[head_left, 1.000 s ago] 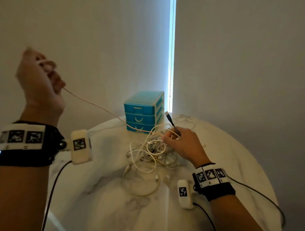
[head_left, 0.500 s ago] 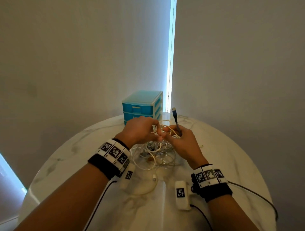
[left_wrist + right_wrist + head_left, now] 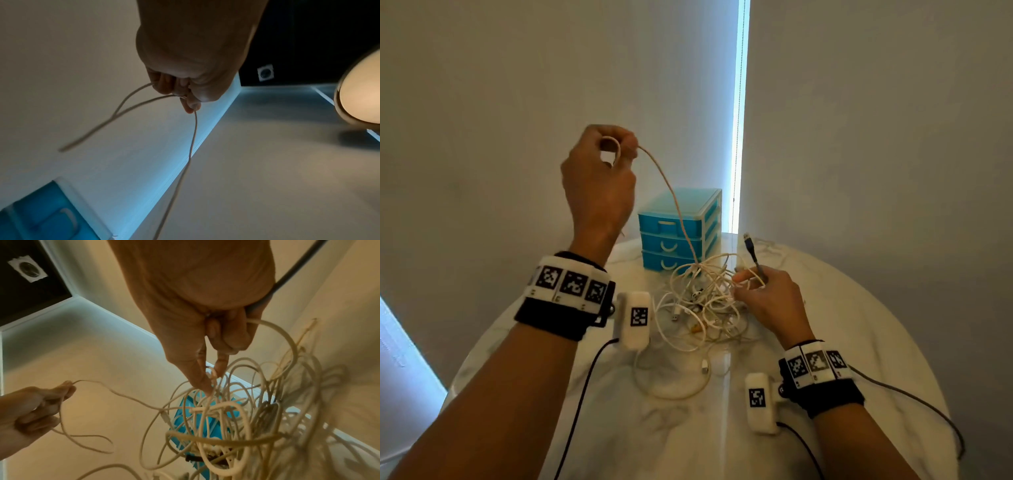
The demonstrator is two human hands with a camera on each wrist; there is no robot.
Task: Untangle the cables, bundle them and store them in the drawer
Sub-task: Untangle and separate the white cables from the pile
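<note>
A tangle of white cables lies in the middle of the round marble table. My left hand is raised above the table's left side and pinches a thin beige cable, which runs down into the tangle. My right hand rests at the tangle's right edge. It pinches a white loop and holds a dark cable with a blue USB plug that sticks up. Behind the tangle stands a blue three-drawer box, drawers shut.
Walls close in behind the table, with a bright vertical gap between them. Loose white cable loops trail toward the near side of the table. Black sensor leads hang from both wrists.
My left hand, at the tangle half a second ago, has risen up and to the left again, drawing the beige cable out. The right hand has stayed at the tangle.
</note>
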